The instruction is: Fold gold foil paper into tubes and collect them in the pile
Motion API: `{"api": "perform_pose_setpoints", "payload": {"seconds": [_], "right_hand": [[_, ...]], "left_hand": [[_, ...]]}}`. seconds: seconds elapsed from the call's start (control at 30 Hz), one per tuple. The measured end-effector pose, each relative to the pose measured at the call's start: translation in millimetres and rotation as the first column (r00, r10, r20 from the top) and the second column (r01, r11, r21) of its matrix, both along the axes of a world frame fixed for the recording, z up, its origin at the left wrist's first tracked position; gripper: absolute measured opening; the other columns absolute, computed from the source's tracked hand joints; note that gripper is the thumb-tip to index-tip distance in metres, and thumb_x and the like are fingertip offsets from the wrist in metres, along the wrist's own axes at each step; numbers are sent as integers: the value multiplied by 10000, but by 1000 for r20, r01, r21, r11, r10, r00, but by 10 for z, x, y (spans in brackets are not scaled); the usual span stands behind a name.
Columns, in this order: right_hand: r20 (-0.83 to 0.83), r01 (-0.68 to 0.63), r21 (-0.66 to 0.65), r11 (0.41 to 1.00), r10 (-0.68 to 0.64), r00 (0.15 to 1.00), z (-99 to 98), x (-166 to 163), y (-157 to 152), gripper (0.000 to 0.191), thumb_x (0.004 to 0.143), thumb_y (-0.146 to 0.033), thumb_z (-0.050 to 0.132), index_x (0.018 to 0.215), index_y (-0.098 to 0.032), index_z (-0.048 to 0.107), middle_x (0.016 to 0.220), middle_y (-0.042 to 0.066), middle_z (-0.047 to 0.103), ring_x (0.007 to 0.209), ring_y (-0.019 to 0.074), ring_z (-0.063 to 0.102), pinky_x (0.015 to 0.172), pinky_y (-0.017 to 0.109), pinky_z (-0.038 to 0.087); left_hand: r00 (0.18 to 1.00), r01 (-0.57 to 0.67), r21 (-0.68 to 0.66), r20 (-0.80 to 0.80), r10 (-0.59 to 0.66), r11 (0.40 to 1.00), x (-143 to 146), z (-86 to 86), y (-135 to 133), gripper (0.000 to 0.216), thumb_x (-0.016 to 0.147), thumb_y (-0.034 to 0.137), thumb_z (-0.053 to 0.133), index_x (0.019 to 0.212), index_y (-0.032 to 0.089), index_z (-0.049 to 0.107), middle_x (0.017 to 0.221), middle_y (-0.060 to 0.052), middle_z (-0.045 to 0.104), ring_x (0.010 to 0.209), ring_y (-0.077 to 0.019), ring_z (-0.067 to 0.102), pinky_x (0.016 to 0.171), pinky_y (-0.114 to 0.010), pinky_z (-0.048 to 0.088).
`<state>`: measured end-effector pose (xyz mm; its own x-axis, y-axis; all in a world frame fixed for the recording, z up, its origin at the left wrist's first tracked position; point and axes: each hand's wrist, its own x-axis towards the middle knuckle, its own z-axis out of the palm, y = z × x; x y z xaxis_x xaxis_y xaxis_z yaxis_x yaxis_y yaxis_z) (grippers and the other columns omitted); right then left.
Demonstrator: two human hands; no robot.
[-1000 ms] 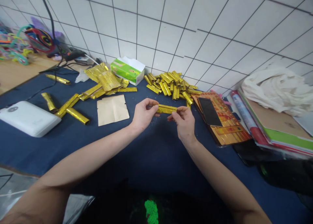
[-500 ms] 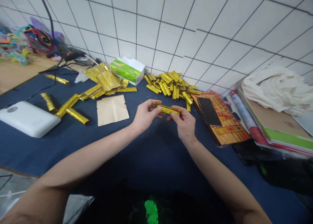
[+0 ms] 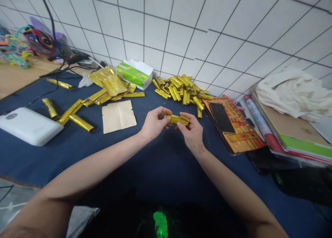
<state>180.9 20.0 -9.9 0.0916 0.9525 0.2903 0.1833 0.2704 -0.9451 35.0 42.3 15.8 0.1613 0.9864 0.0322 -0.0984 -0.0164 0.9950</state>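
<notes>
A small strip of folded gold foil paper (image 3: pixel 177 119) is held level above the dark blue cloth (image 3: pixel 166 168). My left hand (image 3: pixel 155 123) pinches its left end between thumb and fingers. At the other end, my right hand (image 3: pixel 191 130) grips it the same way. Just beyond the hands lies a heap of folded gold foil pieces (image 3: pixel 181 89) against the wall. A creased sheet of beige paper (image 3: pixel 119 116) rests flat to the left of my left hand.
More gold foil rolls (image 3: pixel 81 122) and flat gold packets (image 3: pixel 114 84) lie on the left, near a white power bank (image 3: pixel 29 126). A green tissue pack (image 3: pixel 135 73) stands at the wall. On the right are a black phone (image 3: pixel 222 117) on orange-gold sheets (image 3: pixel 243 141) and a white cloth (image 3: pixel 293 92).
The gold foil strip has turned slightly, so more of its broad face shows. My right hand has shifted a little to the left, with its fingers closer around the strip.
</notes>
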Motion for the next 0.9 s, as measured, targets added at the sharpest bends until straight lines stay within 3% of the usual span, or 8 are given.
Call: {"api": "perform_pose_setpoints", "payload": {"seconds": [0.13,0.33,0.53,0.73,0.9], "right_hand": [[58,1,-11,1000,0,998,-41,13,26,345,709,-316,655,1028,-232,555,903,25,606,732,147,597,653,302,516],[-30,13,-44,999,-15,999,-3,42,68,258,727,-344,630,948,-221,578,806,0,594,516,98,528,503,270,480],[-63,-18,-61,998,14,998,-18,80,80,263,729,-351,632,947,-212,587,819,4,596,535,100,540,533,281,484],[91,7,6,1000,-8,996,-7,86,61,293,726,-388,626,962,-218,591,939,40,587,790,165,579,677,316,495],[112,27,60,998,-34,993,-7,78,50,275,727,-385,623,951,-226,603,1046,58,561,919,194,558,759,351,487]], "left_hand": [[999,35,-54,9,-35,998,11,29,-25,205,694,118,580,893,89,621,712,-25,654,559,-110,622,520,-214,517],[951,224,-148,250,-183,963,-38,38,15,310,758,197,566,1037,67,597,802,-75,687,703,-175,670,639,-283,541],[953,250,-133,206,-220,959,-58,24,37,273,730,187,609,981,82,620,802,-77,693,708,-178,673,642,-282,539],[957,241,-78,185,-224,967,-50,12,35,200,700,197,629,874,99,649,742,-38,689,620,-126,652,616,-250,544],[965,227,-64,145,-216,972,-54,32,19,206,692,217,633,862,103,655,752,-39,686,620,-125,645,631,-266,543]]}}
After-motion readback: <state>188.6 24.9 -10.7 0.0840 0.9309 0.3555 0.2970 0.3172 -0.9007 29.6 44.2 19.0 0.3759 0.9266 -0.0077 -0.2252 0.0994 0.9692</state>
